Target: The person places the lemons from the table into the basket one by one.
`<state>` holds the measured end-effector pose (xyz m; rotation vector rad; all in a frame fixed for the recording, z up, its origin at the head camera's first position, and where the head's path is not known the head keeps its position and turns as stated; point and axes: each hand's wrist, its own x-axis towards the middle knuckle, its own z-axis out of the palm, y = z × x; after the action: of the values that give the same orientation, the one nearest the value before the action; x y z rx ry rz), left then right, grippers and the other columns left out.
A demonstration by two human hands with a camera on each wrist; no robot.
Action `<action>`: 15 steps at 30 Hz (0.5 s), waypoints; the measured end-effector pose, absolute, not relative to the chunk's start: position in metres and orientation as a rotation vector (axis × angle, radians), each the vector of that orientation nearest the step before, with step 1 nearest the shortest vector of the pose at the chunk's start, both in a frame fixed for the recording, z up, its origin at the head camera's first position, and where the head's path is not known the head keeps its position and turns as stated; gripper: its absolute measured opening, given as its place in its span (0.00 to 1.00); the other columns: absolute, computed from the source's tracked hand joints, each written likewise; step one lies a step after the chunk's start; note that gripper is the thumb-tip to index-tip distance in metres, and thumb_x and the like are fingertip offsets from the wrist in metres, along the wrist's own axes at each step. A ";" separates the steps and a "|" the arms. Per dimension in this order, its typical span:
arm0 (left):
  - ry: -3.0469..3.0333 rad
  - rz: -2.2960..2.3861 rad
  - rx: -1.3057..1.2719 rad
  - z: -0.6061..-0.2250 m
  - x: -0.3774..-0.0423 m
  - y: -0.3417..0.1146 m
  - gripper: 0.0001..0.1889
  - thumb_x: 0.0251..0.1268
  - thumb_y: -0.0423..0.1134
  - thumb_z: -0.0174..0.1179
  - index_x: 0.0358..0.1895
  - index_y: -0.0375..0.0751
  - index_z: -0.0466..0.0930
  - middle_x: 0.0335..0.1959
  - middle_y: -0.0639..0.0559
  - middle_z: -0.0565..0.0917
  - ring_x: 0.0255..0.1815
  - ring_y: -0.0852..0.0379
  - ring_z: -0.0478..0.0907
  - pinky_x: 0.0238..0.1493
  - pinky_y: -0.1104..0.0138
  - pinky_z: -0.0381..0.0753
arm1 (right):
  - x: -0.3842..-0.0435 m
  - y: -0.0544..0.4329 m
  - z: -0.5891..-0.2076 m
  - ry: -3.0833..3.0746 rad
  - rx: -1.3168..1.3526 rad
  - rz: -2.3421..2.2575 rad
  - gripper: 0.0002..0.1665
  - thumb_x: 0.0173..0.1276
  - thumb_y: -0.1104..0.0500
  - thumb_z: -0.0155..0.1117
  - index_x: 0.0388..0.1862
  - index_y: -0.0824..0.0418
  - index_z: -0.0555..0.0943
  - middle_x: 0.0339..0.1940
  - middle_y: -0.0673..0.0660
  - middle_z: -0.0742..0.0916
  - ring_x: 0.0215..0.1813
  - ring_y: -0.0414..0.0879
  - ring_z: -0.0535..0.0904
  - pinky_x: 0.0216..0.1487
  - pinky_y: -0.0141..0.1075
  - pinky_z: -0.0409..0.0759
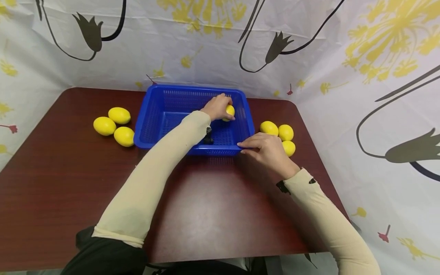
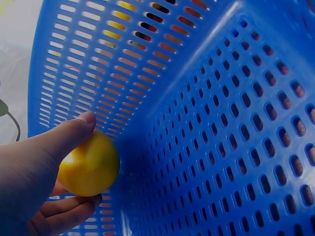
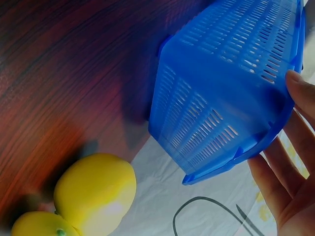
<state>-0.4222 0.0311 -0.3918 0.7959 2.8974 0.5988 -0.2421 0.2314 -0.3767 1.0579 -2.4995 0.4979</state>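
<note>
A blue plastic basket (image 1: pixel 192 149) with slotted walls stands at the back of the table. Inside its right end, my left hand (image 1: pixel 217 107) grips a yellow lemon (image 1: pixel 230 112). In the left wrist view, thumb and fingers wrap that lemon (image 2: pixel 91 164) close to the slotted wall (image 2: pixel 98 73). My right hand (image 1: pixel 267 152) pinches the basket's front right corner at the rim, thumb on one side and fingers on the other, as the right wrist view shows at the rim (image 3: pixel 268 140). The rest of the visible basket floor (image 1: pixel 220 133) holds no lemons.
Three lemons (image 1: pixel 119 115) lie on the table left of the basket. To its right sit three more lemons (image 1: pixel 286 132), one partly behind my right hand. A patterned white cloth (image 1: pixel 206 57) hangs behind and beside the dark wooden table (image 1: pixel 68 183).
</note>
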 end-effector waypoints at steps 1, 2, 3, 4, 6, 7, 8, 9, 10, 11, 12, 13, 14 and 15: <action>2.898 0.587 0.792 -0.392 -0.422 0.031 0.34 0.56 0.57 0.70 0.62 0.41 0.76 0.58 0.42 0.75 0.53 0.48 0.75 0.57 0.58 0.78 | -0.242 0.231 -0.377 -2.498 1.058 0.496 0.16 0.54 0.55 0.79 0.44 0.50 0.91 0.39 0.51 0.92 0.43 0.46 0.88 0.42 0.40 0.86; 2.898 0.578 0.789 -0.392 -0.422 0.032 0.34 0.56 0.57 0.70 0.62 0.41 0.76 0.58 0.42 0.75 0.53 0.48 0.76 0.57 0.58 0.78 | -0.243 0.231 -0.377 -2.497 1.058 0.495 0.16 0.54 0.55 0.79 0.44 0.50 0.91 0.39 0.51 0.92 0.43 0.46 0.88 0.42 0.40 0.86; 2.899 0.569 0.785 -0.392 -0.422 0.032 0.34 0.56 0.57 0.70 0.62 0.41 0.76 0.59 0.42 0.74 0.53 0.48 0.76 0.57 0.58 0.78 | -0.243 0.231 -0.377 -2.496 1.058 0.494 0.16 0.54 0.55 0.79 0.44 0.50 0.91 0.39 0.51 0.92 0.43 0.46 0.88 0.42 0.40 0.86; 2.899 0.559 0.782 -0.393 -0.422 0.032 0.34 0.56 0.57 0.70 0.62 0.41 0.75 0.59 0.42 0.74 0.53 0.48 0.76 0.57 0.58 0.78 | -0.243 0.231 -0.377 -2.495 1.058 0.493 0.16 0.54 0.55 0.79 0.44 0.50 0.91 0.39 0.51 0.92 0.43 0.46 0.88 0.42 0.40 0.86; 2.901 0.545 0.780 -0.394 -0.421 0.033 0.34 0.56 0.57 0.71 0.62 0.41 0.75 0.59 0.42 0.74 0.53 0.48 0.76 0.58 0.58 0.78 | -0.243 0.231 -0.377 -2.494 1.059 0.494 0.16 0.54 0.55 0.79 0.44 0.50 0.91 0.39 0.51 0.92 0.43 0.46 0.88 0.42 0.40 0.86; 2.897 0.543 0.780 -0.394 -0.421 0.033 0.34 0.56 0.57 0.71 0.62 0.41 0.75 0.59 0.42 0.74 0.54 0.48 0.76 0.58 0.58 0.78 | -0.243 0.232 -0.378 -2.494 1.057 0.492 0.16 0.54 0.55 0.79 0.43 0.50 0.91 0.39 0.51 0.92 0.43 0.46 0.88 0.42 0.40 0.86; 2.895 0.539 0.781 -0.394 -0.421 0.033 0.35 0.56 0.57 0.71 0.62 0.41 0.75 0.59 0.42 0.74 0.54 0.48 0.76 0.58 0.58 0.78 | -0.243 0.232 -0.378 -2.492 1.056 0.490 0.15 0.54 0.55 0.79 0.43 0.50 0.91 0.39 0.51 0.92 0.43 0.45 0.88 0.42 0.40 0.86; 2.894 0.537 0.782 -0.394 -0.421 0.034 0.35 0.56 0.57 0.71 0.62 0.41 0.75 0.59 0.41 0.74 0.54 0.48 0.76 0.58 0.58 0.78 | -0.243 0.232 -0.378 -2.490 1.055 0.489 0.15 0.54 0.55 0.79 0.43 0.50 0.91 0.39 0.51 0.92 0.43 0.45 0.88 0.42 0.40 0.86; 2.892 0.533 0.782 -0.394 -0.421 0.034 0.35 0.56 0.57 0.71 0.62 0.41 0.76 0.59 0.42 0.74 0.54 0.48 0.76 0.58 0.58 0.78 | -0.243 0.232 -0.378 -2.488 1.054 0.489 0.15 0.54 0.55 0.79 0.43 0.50 0.91 0.39 0.51 0.92 0.43 0.45 0.88 0.42 0.40 0.86; 2.891 0.533 0.783 -0.394 -0.421 0.034 0.35 0.55 0.57 0.71 0.62 0.40 0.76 0.59 0.41 0.74 0.54 0.48 0.76 0.58 0.58 0.78 | -0.242 0.232 -0.378 -2.486 1.054 0.490 0.15 0.54 0.55 0.79 0.43 0.50 0.91 0.38 0.51 0.92 0.43 0.45 0.88 0.42 0.40 0.86; 2.890 0.530 0.780 -0.395 -0.421 0.034 0.35 0.55 0.57 0.71 0.61 0.41 0.76 0.59 0.41 0.74 0.54 0.48 0.76 0.58 0.58 0.78 | -0.242 0.232 -0.378 -2.484 1.055 0.491 0.15 0.54 0.55 0.79 0.43 0.50 0.91 0.38 0.51 0.92 0.43 0.45 0.88 0.41 0.40 0.86; 2.890 0.527 0.776 -0.395 -0.421 0.034 0.34 0.55 0.57 0.71 0.61 0.41 0.76 0.59 0.42 0.74 0.54 0.48 0.76 0.58 0.58 0.78 | -0.243 0.232 -0.378 -2.483 1.056 0.491 0.15 0.54 0.55 0.79 0.43 0.50 0.91 0.38 0.51 0.92 0.43 0.45 0.88 0.41 0.40 0.86; 2.889 0.521 0.771 -0.395 -0.421 0.034 0.34 0.55 0.57 0.71 0.61 0.41 0.76 0.59 0.42 0.74 0.53 0.48 0.76 0.58 0.58 0.78 | -0.243 0.232 -0.378 -2.482 1.058 0.493 0.15 0.54 0.55 0.79 0.43 0.50 0.91 0.38 0.51 0.92 0.43 0.45 0.88 0.41 0.40 0.86; 2.888 0.520 0.766 -0.396 -0.421 0.034 0.34 0.55 0.57 0.72 0.61 0.41 0.76 0.59 0.42 0.74 0.53 0.48 0.76 0.58 0.58 0.78 | -0.243 0.232 -0.377 -2.482 1.060 0.495 0.15 0.54 0.55 0.79 0.43 0.50 0.91 0.38 0.51 0.92 0.43 0.45 0.88 0.41 0.40 0.86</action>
<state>-0.4214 0.0344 -0.3958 0.7658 2.8879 0.5196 -0.2426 0.2319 -0.3773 1.0602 -2.4817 0.4953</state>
